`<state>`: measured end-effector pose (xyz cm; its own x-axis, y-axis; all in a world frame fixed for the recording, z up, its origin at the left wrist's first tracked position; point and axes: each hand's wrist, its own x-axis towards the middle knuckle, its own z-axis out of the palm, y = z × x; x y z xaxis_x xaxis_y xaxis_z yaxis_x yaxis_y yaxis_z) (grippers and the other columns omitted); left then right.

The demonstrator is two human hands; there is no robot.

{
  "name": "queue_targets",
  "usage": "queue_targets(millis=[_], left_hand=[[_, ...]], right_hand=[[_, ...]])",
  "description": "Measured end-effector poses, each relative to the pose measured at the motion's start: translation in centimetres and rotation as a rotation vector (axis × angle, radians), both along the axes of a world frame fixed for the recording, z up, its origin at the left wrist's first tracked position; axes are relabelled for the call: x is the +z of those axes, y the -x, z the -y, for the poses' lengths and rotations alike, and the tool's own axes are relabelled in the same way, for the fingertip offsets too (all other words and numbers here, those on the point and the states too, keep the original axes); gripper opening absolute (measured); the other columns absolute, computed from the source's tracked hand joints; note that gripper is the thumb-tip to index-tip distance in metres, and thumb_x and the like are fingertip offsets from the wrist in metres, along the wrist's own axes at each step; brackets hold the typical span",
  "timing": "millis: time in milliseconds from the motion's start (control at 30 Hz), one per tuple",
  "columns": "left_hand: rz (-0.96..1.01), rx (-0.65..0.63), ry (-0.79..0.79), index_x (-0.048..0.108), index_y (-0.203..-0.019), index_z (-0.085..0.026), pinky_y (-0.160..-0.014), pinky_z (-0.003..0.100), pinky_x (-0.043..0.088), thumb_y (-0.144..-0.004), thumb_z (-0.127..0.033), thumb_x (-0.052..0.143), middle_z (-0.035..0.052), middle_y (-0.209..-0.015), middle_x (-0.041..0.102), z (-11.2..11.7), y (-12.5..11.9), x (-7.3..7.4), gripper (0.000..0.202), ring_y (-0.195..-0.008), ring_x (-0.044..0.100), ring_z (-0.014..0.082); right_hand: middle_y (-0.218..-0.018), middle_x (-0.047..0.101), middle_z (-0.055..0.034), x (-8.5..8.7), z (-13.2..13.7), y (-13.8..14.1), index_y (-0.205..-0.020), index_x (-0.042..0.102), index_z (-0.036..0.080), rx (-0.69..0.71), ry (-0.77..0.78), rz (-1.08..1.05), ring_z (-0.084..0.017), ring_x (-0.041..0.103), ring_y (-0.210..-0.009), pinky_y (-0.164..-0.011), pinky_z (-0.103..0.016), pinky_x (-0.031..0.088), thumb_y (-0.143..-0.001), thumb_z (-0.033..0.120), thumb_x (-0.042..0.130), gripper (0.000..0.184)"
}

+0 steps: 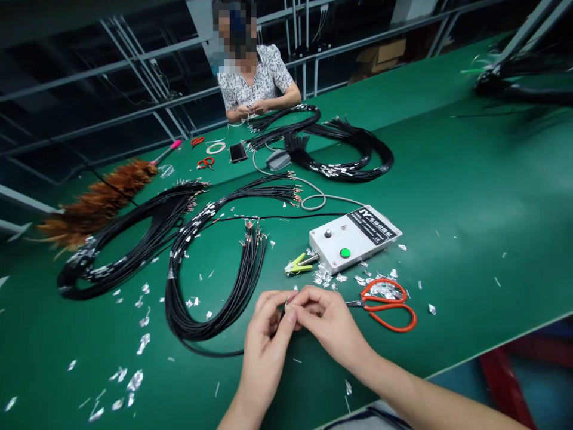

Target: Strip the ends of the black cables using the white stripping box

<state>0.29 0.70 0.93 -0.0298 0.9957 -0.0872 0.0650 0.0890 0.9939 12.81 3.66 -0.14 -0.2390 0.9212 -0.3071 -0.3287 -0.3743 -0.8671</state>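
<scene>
My left hand is closed around the end of a black cable, which runs out from the near coil along the table. Thumb and fingers of my right hand pinch at the same end, fingertips touching those of the left. Fine wire ends show between them, mostly hidden by the fingers. Just right of my right hand lie orange-handled scissors, blades partly covered by the hand. Beyond both hands sits a white control box with a green button, a yellow-green clip at its left end.
Silver foil scraps are scattered over the green table. More cable coils lie at left and farther back. A feather duster rests at the left edge. Across the table a co-worker handles a thin wire.
</scene>
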Motion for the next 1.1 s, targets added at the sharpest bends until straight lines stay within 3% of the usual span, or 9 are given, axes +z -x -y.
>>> queue_targets(millis=[100,233,367,500,667,733,867,1000,1100], left_hand=[[0.081,0.004,0.041,0.072,-0.093,-0.021,-0.065,0.024,0.051,-0.082,-0.035,0.068,0.0039,-0.097,0.055,-0.1,0.0,-0.1,0.019,-0.073,0.058,0.0135],[0.195,0.115,0.074,0.069,-0.081,-0.019,-0.054,0.018,0.044,-0.079,-0.033,0.073,0.0003,-0.091,0.056,-0.2,-0.3,-0.2,0.014,-0.059,0.051,0.0068],[0.267,0.241,0.098,0.063,-0.078,-0.017,-0.048,0.017,0.038,-0.078,-0.036,0.074,-0.0017,-0.082,0.057,-0.4,-0.5,-0.8,0.022,-0.049,0.044,0.003],[0.137,0.234,0.041,0.062,-0.079,-0.017,-0.048,0.017,0.039,-0.08,-0.036,0.071,-0.0034,-0.072,0.057,-0.3,-0.4,-1.2,0.021,-0.049,0.047,0.0048],[-0.096,0.173,0.027,0.063,-0.086,-0.017,-0.05,0.021,0.044,-0.085,-0.032,0.063,-0.0035,-0.057,0.056,0.5,-0.2,-1.4,0.015,-0.05,0.053,0.011],[-0.198,0.174,-0.008,0.064,-0.088,-0.018,-0.051,0.023,0.046,-0.085,-0.029,0.061,-0.0021,-0.06,0.059,0.7,-0.2,-1.6,0.012,-0.052,0.055,0.0129],[-0.34,0.27,-0.195,0.067,-0.079,-0.019,-0.069,0.028,0.051,-0.084,-0.025,0.062,0.0044,-0.081,0.065,0.7,-0.4,-2.0,0.009,-0.076,0.062,0.0179],[-0.176,0.302,-0.026,0.066,-0.077,-0.016,-0.054,0.023,0.047,-0.079,-0.035,0.067,0.0022,-0.068,0.062,0.0,-0.5,-1.7,0.018,-0.059,0.057,0.0139],[-0.067,0.295,0.095,0.065,-0.075,-0.014,-0.044,0.018,0.037,-0.072,-0.043,0.073,-0.0032,-0.053,0.053,-0.6,-0.3,-1.2,0.029,-0.048,0.045,0.0094]], right_hand=[[-0.056,0.06,0.0044,-0.2,0.1,-0.1,-0.064,0.06,0.017,0.021,-0.01,0.033,-0.011,0.058,-0.053,-0.055,-0.022,0.048,-0.06,0.039,0.083,0.032],[-0.057,0.059,0.0041,-0.6,0.4,0.1,-0.067,0.057,0.018,0.065,-0.105,0.111,-0.012,0.06,-0.054,-0.054,-0.023,0.047,-0.072,0.038,0.075,0.028],[-0.067,0.061,0.0011,-0.8,0.4,0.0,-0.071,0.059,0.019,0.087,-0.281,0.355,-0.013,0.062,-0.062,-0.058,-0.024,0.048,-0.084,0.027,0.061,0.016],[-0.078,0.059,-0.0001,-0.2,0.2,-0.8,-0.075,0.061,0.019,0.129,-0.472,0.597,-0.013,0.061,-0.066,-0.063,-0.025,0.047,-0.088,0.02,0.054,0.014],[-0.078,0.059,-0.0006,-0.1,0.2,-1.4,-0.079,0.058,0.019,0.138,-0.688,0.814,-0.014,0.057,-0.067,-0.064,-0.027,0.041,-0.091,0.019,0.049,0.016],[-0.078,0.059,-0.0007,-0.4,0.4,-1.3,-0.08,0.057,0.019,0.124,-0.777,0.895,-0.014,0.055,-0.065,-0.063,-0.028,0.038,-0.093,0.019,0.046,0.017],[-0.08,0.06,-0.0014,-0.8,0.6,-1.3,-0.083,0.056,0.019,0.125,-0.872,0.996,-0.015,0.054,-0.066,-0.063,-0.029,0.036,-0.095,0.019,0.042,0.019],[-0.084,0.062,-0.002,-0.6,0.2,-2.6,-0.087,0.058,0.019,0.143,-0.881,1.027,-0.016,0.058,-0.072,-0.065,-0.028,0.037,-0.096,0.018,0.043,0.017],[-0.093,0.065,-0.0055,0.0,-0.3,-3.3,-0.1,0.06,0.018,0.156,-1.006,1.111,-0.019,0.059,-0.08,-0.068,-0.031,0.037,-0.096,0.024,0.049,0.013]])
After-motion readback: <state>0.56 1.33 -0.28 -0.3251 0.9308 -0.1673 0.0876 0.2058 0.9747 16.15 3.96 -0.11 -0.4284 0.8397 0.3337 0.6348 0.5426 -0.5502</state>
